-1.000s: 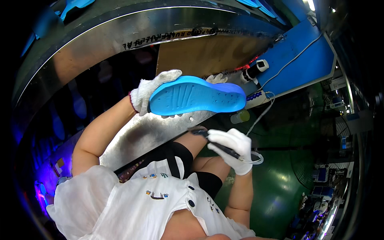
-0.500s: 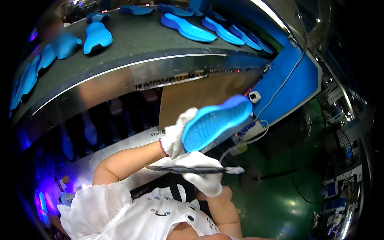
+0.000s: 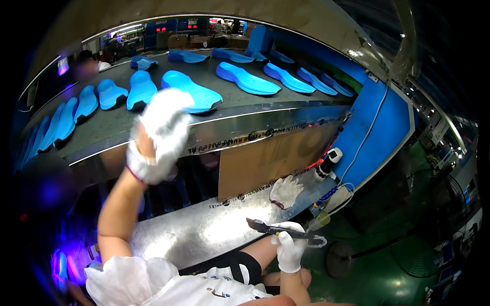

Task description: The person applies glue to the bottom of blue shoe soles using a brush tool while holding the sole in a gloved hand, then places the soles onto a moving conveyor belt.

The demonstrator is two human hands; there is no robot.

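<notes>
A blue shoe sole [image 3: 196,93] lies on the dark belt surface, close to its near edge. My left hand [image 3: 166,125], in a white glove, reaches up and overlaps the near left side of that sole. Motion blurs its fingers, so whether they grip or only touch it cannot be made out. Lower right, my right hand [image 3: 290,247], also white-gloved, is closed around a dark-handled flat brush [image 3: 275,229]. The brush's brownish end points left, and a pale tip sticks out past the hand on the right.
Several more blue soles [image 3: 247,79] lie along the belt [image 3: 168,122]. Below it are a cardboard sheet [image 3: 265,166] and a metal shelf [image 3: 204,234] bearing a loose white glove [image 3: 287,191]. A blue panel [image 3: 380,132] with a cable stands right. Other people are far off.
The sole has gone from my left hand at chest height up onto the belt. My left arm has stretched away, and my right hand with the brush has moved apart to the right.
</notes>
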